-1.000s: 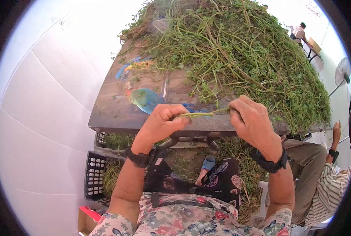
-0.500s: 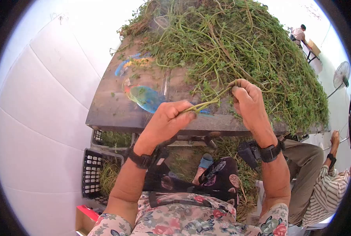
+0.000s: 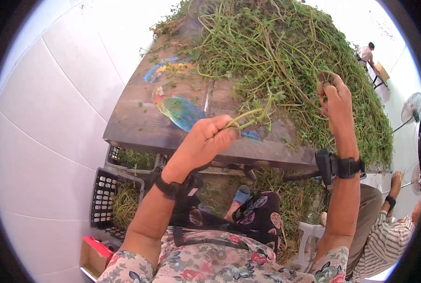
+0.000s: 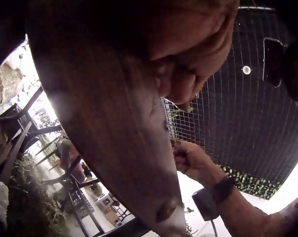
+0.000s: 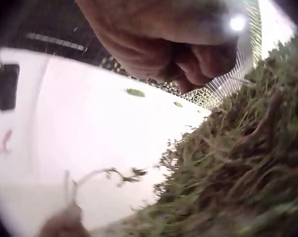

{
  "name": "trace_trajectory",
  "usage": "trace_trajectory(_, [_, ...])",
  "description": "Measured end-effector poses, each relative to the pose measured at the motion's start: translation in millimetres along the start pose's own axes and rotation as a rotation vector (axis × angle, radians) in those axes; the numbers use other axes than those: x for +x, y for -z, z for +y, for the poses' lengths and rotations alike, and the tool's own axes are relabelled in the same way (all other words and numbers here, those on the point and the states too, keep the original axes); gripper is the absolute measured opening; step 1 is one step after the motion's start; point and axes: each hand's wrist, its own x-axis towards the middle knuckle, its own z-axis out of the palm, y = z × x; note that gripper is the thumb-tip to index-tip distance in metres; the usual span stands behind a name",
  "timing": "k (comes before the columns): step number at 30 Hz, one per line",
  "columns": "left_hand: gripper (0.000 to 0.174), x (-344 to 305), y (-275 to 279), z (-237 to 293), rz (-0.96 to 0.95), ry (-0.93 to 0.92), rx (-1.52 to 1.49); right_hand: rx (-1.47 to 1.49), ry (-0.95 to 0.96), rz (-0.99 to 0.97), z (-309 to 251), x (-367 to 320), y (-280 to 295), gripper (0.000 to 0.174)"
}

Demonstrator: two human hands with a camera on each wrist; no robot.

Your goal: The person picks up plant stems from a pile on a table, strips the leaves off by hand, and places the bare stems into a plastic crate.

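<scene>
The left hand (image 3: 205, 141), in front of the table's near edge, pinches a few green stems (image 3: 248, 118) between thumb and forefinger; their leafy ends point up and right. Up and to the right, over the pile of green plants (image 3: 286, 52), is the right hand (image 3: 337, 101), its fingers curled round what looks like a short stem piece, mostly hidden. The two hands are well apart. In the right wrist view the curled right hand (image 5: 164, 44) is above the plant pile (image 5: 238, 163). The left hand (image 4: 193, 49) shows from below, close to the table (image 4: 114, 113).
The wooden table (image 3: 139, 113) bears a colourful painted picture (image 3: 179, 111) and scattered leaf bits. Black crates (image 3: 102, 198) with plants stand below left, by a red box (image 3: 95, 254). A seated person (image 3: 384, 240) in stripes is at right, near a fan (image 3: 412, 107).
The right hand has moved up and right, away from the left hand, over the pile. The stems no longer span both hands; the left hand still grips them. The view has shifted slightly.
</scene>
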Motion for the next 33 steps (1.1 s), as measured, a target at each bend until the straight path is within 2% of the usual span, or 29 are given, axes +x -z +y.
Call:
trace_trajectory(2, [0.026, 1.1, 0.2, 0.1, -0.002, 0.015, -0.005, -0.47, 0.357, 0.136, 23.7, 10.0, -0.3, 0.029])
trace_trajectory(3, [0.026, 1.1, -0.5, 0.4, 0.01, 0.009, 0.013, -0.713, 0.368, 0.093, 32.9, 8.3, -1.4, 0.027])
trace_trajectory(6, [0.028, -0.9, -1.4, 1.5, 0.047, 0.009, 0.058, -1.003, 0.281, -0.175, 50.2, 3.3, -2.1, 0.026])
trace_trajectory(10, [0.028, -2.7, -5.0, -1.3, 0.096, -0.003, 0.036, -0.852, 0.204, -0.159, 47.8, 2.6, 0.0, 0.025])
trace_trajectory(13, [0.026, -5.1, -4.7, -4.3, 0.103, 0.026, -0.035, -0.673, 0.109, -0.064, 30.6, 8.7, 13.2, 0.028])
trace_trajectory(16, [0.025, -3.6, -5.6, -3.5, 0.108, 0.036, -0.046, -0.336, 0.17, 0.197, 40.2, 27.9, 35.8, 0.027])
trace_trajectory(19, [0.024, -4.0, -5.7, -4.7, 0.111, 0.027, -0.047, 0.406, -0.133, 0.182, 35.9, 34.8, 56.1, 0.022])
trace_trajectory(22, [0.024, -4.5, -6.4, -7.9, 0.118, 0.008, -0.057, 0.512, -0.198, 0.187, 35.4, 26.3, 38.9, 0.017])
trace_trajectory(25, [0.023, -3.4, -8.3, -5.8, 0.134, 0.043, -0.109, 0.378, -0.295, -0.09, 34.0, 9.4, 30.0, 0.017])
trace_trajectory(29, [0.025, -3.0, -6.6, -6.2, 0.135, 0.08, -0.159, 0.239, -0.282, -0.366, 16.7, -15.7, 20.3, 0.024])
trace_trajectory(32, [0.028, -2.3, -6.6, -11.4, 0.136, 0.049, -0.231, 0.074, -0.239, -0.462, -0.6, -28.9, 8.8, 0.027])
trace_trajectory(33, [0.028, -2.2, -6.4, -10.1, 0.137, 0.048, -0.253, -0.004, -0.204, -0.422, -2.2, -30.9, 3.9, 0.031])
